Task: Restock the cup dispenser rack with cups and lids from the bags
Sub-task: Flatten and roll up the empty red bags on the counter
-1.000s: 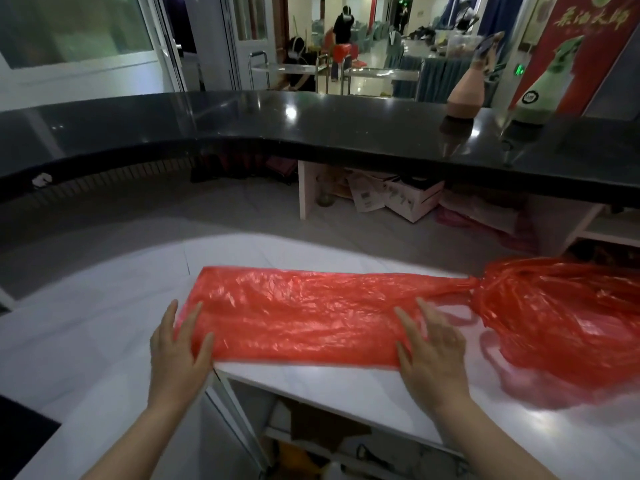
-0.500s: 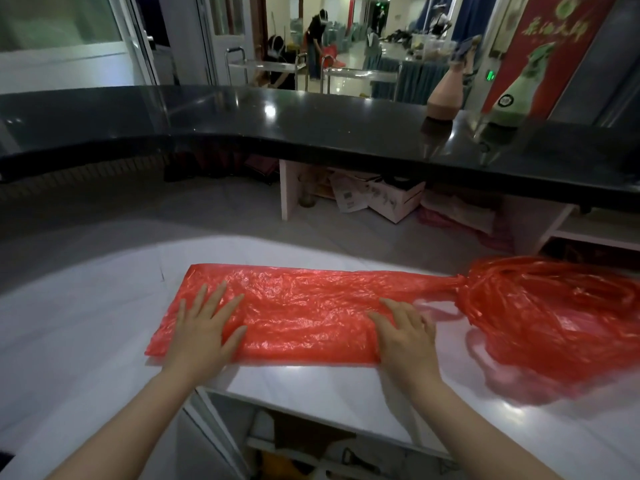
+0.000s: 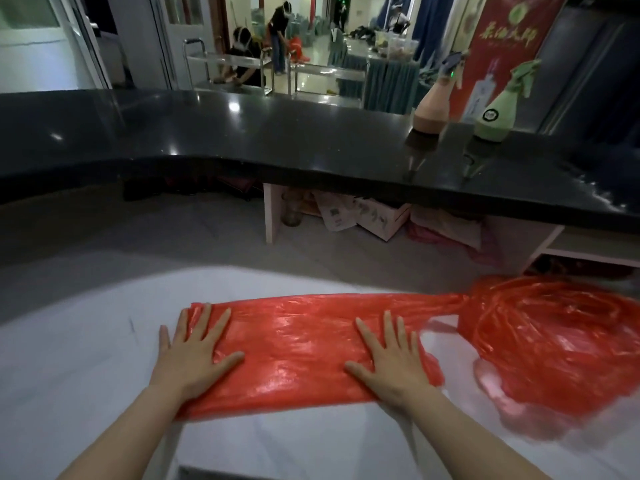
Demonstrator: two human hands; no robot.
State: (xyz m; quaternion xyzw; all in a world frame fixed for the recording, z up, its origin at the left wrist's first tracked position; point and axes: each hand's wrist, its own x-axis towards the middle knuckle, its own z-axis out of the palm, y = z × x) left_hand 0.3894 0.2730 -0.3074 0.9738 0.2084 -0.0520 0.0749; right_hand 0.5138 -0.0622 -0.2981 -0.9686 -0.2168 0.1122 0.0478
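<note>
Head view shows us at a white tabletop (image 3: 86, 393) with a flattened red bag (image 3: 294, 348) lying across it. At the left, our left hand (image 3: 194, 355) lies palm down on the bag's left end, fingers straight and spread, its grip holding nothing, only pressing. A second ago this hand sat at the bag's near edge; it has since slid forward onto the plastic. Further right, our right hand (image 3: 388, 358) has done the same and now presses flat near the bag's right end, fingers likewise spread and grasping nothing. The bag looks smoother and lies flat, so we judge it emptied and being pressed out for folding. Right of it, touching its bunched neck, sits a loose pile of red bags (image 3: 554, 341). No cups, lids or rack are in sight, so we cannot tell how far restocking has got.
</note>
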